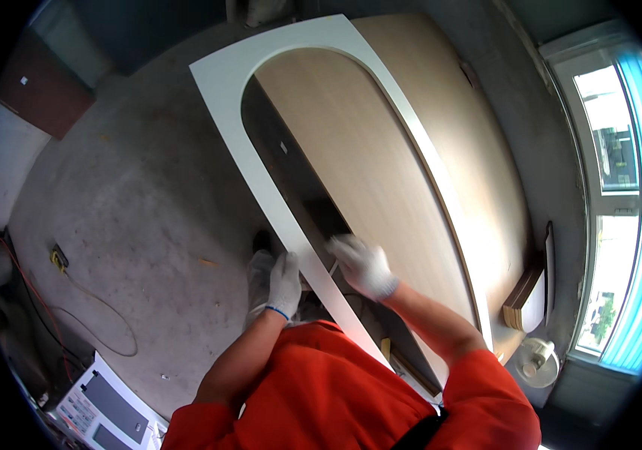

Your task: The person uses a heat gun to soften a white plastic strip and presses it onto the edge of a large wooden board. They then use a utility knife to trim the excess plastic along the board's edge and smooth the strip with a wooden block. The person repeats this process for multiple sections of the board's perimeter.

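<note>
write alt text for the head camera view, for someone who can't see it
Two white-gloved hands work at a white panel with an arched cutout: the left hand at its outer edge, the right hand, blurred, over the opening. Wood-toned boards show through and beside it, with a window at far right.

Frame over board, window and fan at right, machine lower left
</note>
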`<act>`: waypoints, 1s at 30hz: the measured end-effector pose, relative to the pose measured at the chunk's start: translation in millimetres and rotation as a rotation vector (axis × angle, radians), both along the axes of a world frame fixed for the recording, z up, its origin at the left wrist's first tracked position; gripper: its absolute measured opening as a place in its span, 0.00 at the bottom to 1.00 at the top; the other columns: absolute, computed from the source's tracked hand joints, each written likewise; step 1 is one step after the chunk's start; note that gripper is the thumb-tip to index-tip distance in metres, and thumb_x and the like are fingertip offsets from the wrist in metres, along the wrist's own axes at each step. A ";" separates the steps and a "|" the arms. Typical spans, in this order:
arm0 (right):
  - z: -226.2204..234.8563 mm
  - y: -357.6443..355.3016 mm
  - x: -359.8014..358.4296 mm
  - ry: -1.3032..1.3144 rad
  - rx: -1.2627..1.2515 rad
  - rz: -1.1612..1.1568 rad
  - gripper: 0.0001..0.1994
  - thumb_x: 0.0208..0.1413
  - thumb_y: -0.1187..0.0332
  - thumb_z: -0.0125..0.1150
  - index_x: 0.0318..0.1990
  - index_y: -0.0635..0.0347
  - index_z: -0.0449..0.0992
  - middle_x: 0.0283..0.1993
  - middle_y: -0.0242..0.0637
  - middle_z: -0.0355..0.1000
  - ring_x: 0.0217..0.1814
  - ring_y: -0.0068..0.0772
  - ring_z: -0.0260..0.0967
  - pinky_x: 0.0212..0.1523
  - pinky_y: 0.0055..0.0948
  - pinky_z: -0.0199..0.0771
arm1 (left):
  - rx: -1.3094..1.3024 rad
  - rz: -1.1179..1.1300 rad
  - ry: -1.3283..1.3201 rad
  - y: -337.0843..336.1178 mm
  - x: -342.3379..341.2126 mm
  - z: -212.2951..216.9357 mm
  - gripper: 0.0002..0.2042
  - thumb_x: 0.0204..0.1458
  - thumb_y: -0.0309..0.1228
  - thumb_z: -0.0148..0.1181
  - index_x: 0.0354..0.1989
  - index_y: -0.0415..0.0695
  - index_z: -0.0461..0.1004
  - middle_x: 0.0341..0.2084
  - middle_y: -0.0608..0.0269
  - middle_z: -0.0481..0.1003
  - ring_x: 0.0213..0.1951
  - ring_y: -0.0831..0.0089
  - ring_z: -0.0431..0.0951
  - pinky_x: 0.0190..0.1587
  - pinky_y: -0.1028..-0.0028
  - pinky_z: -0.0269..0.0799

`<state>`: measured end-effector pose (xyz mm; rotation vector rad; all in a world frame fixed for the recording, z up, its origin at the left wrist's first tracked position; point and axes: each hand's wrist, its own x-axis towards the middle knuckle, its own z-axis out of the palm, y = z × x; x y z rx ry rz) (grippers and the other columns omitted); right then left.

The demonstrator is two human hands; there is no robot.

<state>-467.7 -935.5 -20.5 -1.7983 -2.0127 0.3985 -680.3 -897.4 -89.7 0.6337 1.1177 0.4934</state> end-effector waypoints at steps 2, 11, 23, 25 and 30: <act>-24.0 111.7 -19.7 0.002 0.161 0.024 0.18 0.55 0.77 0.62 0.53 0.51 0.82 0.53 0.44 0.81 0.47 0.53 0.81 0.43 0.48 0.84 | -0.038 0.054 -0.053 -13.5 -2.3 -24.4 0.18 0.75 0.45 0.48 0.53 0.41 0.72 0.36 0.60 0.78 0.36 0.68 0.84 0.34 0.66 0.88; -52.4 317.3 -52.1 -0.349 0.133 0.088 0.08 0.64 0.61 0.59 0.45 0.46 0.82 0.42 0.37 0.80 0.45 0.47 0.80 0.42 0.48 0.80 | 0.029 -0.004 -0.051 -23.5 1.4 -42.8 0.21 0.75 0.47 0.50 0.53 0.37 0.73 0.39 0.56 0.80 0.38 0.68 0.86 0.35 0.67 0.87; -0.7 -118.2 -16.3 -0.168 -0.011 0.258 0.11 0.55 0.66 0.65 0.44 0.56 0.80 0.50 0.43 0.78 0.53 0.51 0.78 0.55 0.48 0.80 | -0.140 0.071 -0.149 -3.8 -0.8 -26.1 0.24 0.73 0.52 0.52 0.64 0.46 0.71 0.50 0.54 0.81 0.46 0.59 0.86 0.43 0.56 0.87; 15.2 -201.9 -11.6 -0.155 -0.083 0.222 0.10 0.54 0.68 0.66 0.44 0.55 0.80 0.50 0.44 0.79 0.53 0.48 0.79 0.54 0.46 0.81 | -0.178 0.065 -0.161 -7.4 0.2 -26.6 0.24 0.73 0.53 0.52 0.63 0.45 0.70 0.49 0.54 0.82 0.45 0.59 0.87 0.42 0.56 0.88; 18.6 -227.4 19.5 -0.006 -0.305 0.081 0.12 0.52 0.76 0.65 0.45 0.56 0.81 0.48 0.43 0.80 0.47 0.47 0.81 0.44 0.44 0.84 | -0.133 0.071 -0.115 -7.3 1.4 -20.6 0.23 0.73 0.52 0.52 0.60 0.45 0.71 0.48 0.55 0.82 0.44 0.60 0.87 0.41 0.57 0.88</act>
